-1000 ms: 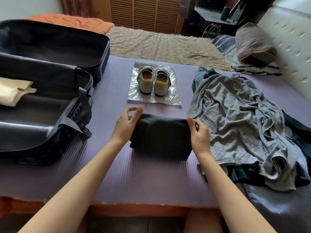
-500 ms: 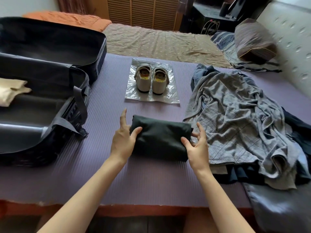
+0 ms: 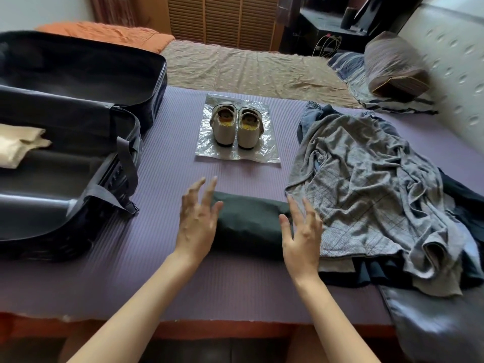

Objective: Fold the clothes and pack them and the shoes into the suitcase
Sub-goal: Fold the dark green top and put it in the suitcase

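- Folded dark green fabric bundle (image 3: 251, 226): a compact rectangle. It lies flat on the purple ribbed mat (image 3: 157, 271) directly in front of me, with its right end just beside the loose pile.
- Loose pile of unfolded clothes (image 3: 366, 184): on the mat to my right. A crumpled grey checked garment lies on top, and dark navy pieces show at its edges.
- Pair of cream strapped shoes (image 3: 235, 129): upright and side by side on a clear plastic sheet (image 3: 269, 153), beyond the bundle.
- Open dark navy soft-sided suitcase (image 3: 78, 74): to my left, lid laid back, grey strap hanging loose. A folded cream garment (image 3: 18, 145) lies in the nearer half.
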